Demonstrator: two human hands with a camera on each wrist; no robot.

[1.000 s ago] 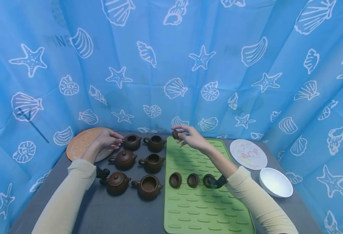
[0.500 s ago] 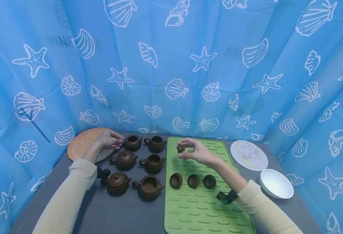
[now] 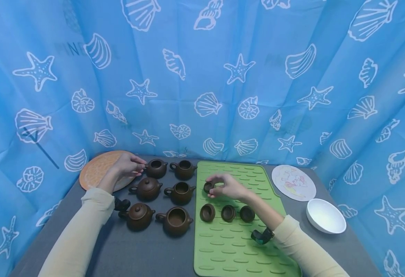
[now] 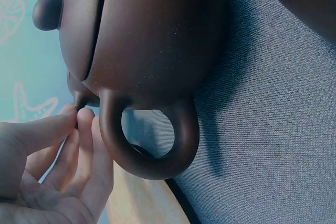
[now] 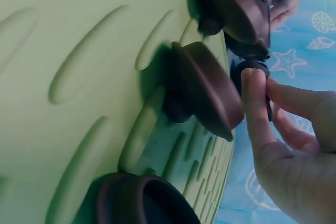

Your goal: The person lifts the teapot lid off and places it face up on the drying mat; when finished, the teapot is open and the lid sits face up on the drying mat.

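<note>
My left hand (image 3: 128,165) pinches the handle of a lidless brown clay teapot (image 3: 156,169) at the back left. In the left wrist view, a nearer lidded teapot (image 4: 157,40) hides most of that pot. Over the green mat (image 3: 237,250), my right hand (image 3: 229,187) holds a small brown teapot lid (image 3: 208,187) between thumb and fingers. The lid's hollow side faces up, low above or at the mat; contact cannot be made out. Three more lids lie knob-down in a row nearer the front, among them a left one (image 3: 207,212) and a right one (image 3: 247,214).
Two lidded teapots (image 3: 138,216) and three other lidless ones (image 3: 175,222) stand on the grey table, left of the mat. An orange round board (image 3: 93,173) lies behind my left hand. At the right are a printed round plate (image 3: 294,182) and a white bowl (image 3: 326,216).
My right hand has come down and toward me with the lid, from above the mat's back edge to low over the mat. The lid has turned hollow side up. My left hand stays put.
</note>
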